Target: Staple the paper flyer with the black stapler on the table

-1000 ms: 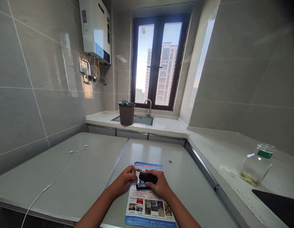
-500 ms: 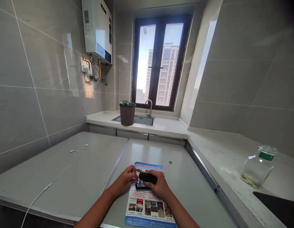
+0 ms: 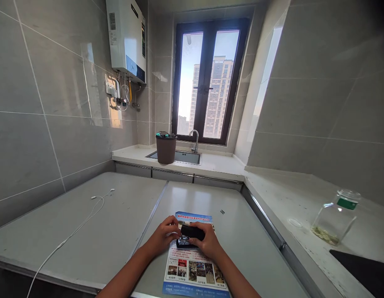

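A small black stapler [image 3: 189,234] rests on a colourful printed flyer [image 3: 194,269] that lies flat on the grey table. My right hand [image 3: 208,243] is closed over the stapler's top from the right. The fingers of my left hand [image 3: 163,237] curl against the stapler's left end and the flyer beneath it. Both forearms reach in from the bottom edge.
A white cable [image 3: 74,229] trails across the left table top. Two loose staples [image 3: 222,211] lie beyond the flyer. A glass jar [image 3: 334,217] stands on the right counter near a dark mat [image 3: 365,271]. At the back are a brown bin [image 3: 165,147] and a sink [image 3: 185,157].
Both hands have stayed on the stapler over the flyer. The stapler's upper arm looks pressed slightly lower and further left than a second ago.
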Tool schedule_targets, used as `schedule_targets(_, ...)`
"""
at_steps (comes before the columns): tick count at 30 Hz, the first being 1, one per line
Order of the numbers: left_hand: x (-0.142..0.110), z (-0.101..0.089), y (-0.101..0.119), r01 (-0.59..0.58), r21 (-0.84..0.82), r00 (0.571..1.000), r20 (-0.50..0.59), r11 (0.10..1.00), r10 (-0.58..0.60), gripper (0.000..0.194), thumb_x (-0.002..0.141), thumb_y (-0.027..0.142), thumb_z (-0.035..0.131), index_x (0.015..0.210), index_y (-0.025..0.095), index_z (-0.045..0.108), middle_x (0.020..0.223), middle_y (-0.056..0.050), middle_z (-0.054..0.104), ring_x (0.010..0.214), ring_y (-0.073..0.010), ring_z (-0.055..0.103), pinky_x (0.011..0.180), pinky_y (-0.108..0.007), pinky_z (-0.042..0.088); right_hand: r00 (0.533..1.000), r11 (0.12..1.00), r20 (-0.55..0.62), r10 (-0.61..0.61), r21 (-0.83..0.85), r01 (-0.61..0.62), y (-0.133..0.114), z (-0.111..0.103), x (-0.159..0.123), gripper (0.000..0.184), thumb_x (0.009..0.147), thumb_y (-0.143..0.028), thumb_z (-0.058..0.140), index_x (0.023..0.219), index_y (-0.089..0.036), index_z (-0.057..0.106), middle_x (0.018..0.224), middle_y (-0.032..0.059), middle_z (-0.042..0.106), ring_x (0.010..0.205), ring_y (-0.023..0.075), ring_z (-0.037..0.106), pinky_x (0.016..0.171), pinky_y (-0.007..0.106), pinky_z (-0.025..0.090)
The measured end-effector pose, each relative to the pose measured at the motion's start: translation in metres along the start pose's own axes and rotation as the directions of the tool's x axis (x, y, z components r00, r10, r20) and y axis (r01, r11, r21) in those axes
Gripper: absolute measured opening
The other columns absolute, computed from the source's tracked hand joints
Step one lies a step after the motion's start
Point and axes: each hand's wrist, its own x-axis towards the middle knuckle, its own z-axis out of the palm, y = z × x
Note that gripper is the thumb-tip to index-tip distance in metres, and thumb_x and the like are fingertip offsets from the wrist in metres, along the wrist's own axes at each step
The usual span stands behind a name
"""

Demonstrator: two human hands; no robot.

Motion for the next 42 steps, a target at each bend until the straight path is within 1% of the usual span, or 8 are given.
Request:
schedule_targets(11,0.000,0.001,0.003,0.001,0.004,1.000,-0.007,1.000,-0.001,0.015,0.087,0.009,0.066,0.084,0.021,0.073,0.100,-0.005,0.056,0.096,-0.0189,0.057,0.087,-0.030,0.047,1.000,0.999,0.026,0.008,0.038,-0.009,-0.005,0.000,0.001,0.047,0.067,-0.038,0.084,0.111,-0.025,0.076,0.115,0.0081,0.076,0.111,0.0338,0.067,0.103,0.053,0.049)
schedule_targets(18,0.002,0.001,0.010,0.009,0.013,1.000,-0.010,1.000,-0.009,0.012,0.090,0.013,0.063,0.083,0.020,0.070,0.097,-0.005,0.056,0.094,-0.0195,0.057,0.085,-0.031,0.047,0.997,0.996,0.075,-0.011,0.084,0.004,-0.020,-0.004,0.004,0.041,0.070,-0.040,0.082,0.108,-0.025,0.077,0.108,0.0063,0.078,0.104,0.0323,0.070,0.098,0.049,0.052)
schedule_targets(23,0.003,0.002,0.011,0.022,0.006,0.999,-0.041,1.000,-0.022,0.012,0.090,0.015,0.061,0.080,0.019,0.059,0.095,-0.004,0.055,0.091,-0.0189,0.055,0.082,-0.030,0.045,0.994,0.994,0.102,-0.029,0.105,0.018,-0.027,-0.005,0.005,0.038,0.072,-0.037,0.079,0.107,-0.025,0.075,0.104,0.0043,0.078,0.099,0.0300,0.071,0.093,0.044,0.053)
schedule_targets(28,0.004,0.002,0.008,0.034,-0.004,0.998,-0.053,0.999,-0.034,0.024,0.091,0.022,0.062,0.072,0.020,0.047,0.090,-0.003,0.053,0.085,-0.0181,0.054,0.078,-0.029,0.044,0.996,0.997,0.089,-0.026,0.072,0.020,-0.022,-0.002,0.002,0.042,0.071,-0.034,0.079,0.112,-0.025,0.074,0.111,0.0057,0.076,0.105,0.0303,0.069,0.098,0.046,0.051)
schedule_targets(33,0.007,-0.004,0.004,0.122,0.128,0.982,-0.158,0.984,-0.102,0.018,0.090,0.027,0.066,0.082,0.021,0.051,0.092,-0.003,0.055,0.086,-0.0200,0.054,0.079,-0.031,0.044,1.000,0.999,-0.023,0.005,-0.037,-0.006,-0.025,-0.005,0.006,0.041,0.071,-0.037,0.079,0.110,-0.025,0.075,0.109,0.0074,0.076,0.105,0.0316,0.067,0.097,0.047,0.050)
schedule_targets(36,0.007,-0.006,-0.002,0.187,0.249,0.968,-0.210,0.950,-0.136,0.007,0.096,0.029,0.058,0.095,0.023,0.059,0.101,-0.006,0.061,0.096,-0.0241,0.058,0.087,-0.037,0.046,0.975,0.987,-0.214,0.055,-0.133,-0.085,-0.024,-0.019,0.012,0.040,0.080,-0.040,0.072,0.116,-0.024,0.072,0.106,0.0094,0.075,0.102,0.0317,0.067,0.093,0.045,0.050)
schedule_targets(39,0.005,-0.005,-0.012,0.219,0.341,0.968,-0.190,0.914,-0.161,0.019,0.097,0.033,0.055,0.112,0.025,0.064,0.118,-0.009,0.064,0.112,-0.0284,0.058,0.099,-0.046,0.045,0.913,0.937,-0.407,0.024,-0.309,-0.162,-0.016,-0.039,0.015,0.037,0.087,-0.035,0.060,0.121,-0.021,0.068,0.111,0.0127,0.074,0.105,0.0331,0.065,0.097,0.046,0.044)
schedule_targets(42,0.004,0.000,-0.021,0.271,0.433,0.962,-0.137,0.860,-0.234,0.037,0.098,0.043,0.055,0.131,0.029,0.062,0.141,-0.012,0.057,0.133,-0.0336,0.049,0.112,-0.056,0.037,0.869,0.862,-0.494,-0.017,-0.448,-0.238,-0.005,-0.058,0.014,0.035,0.088,-0.028,0.054,0.119,-0.019,0.065,0.117,0.0151,0.073,0.108,0.0333,0.064,0.099,0.046,0.036)
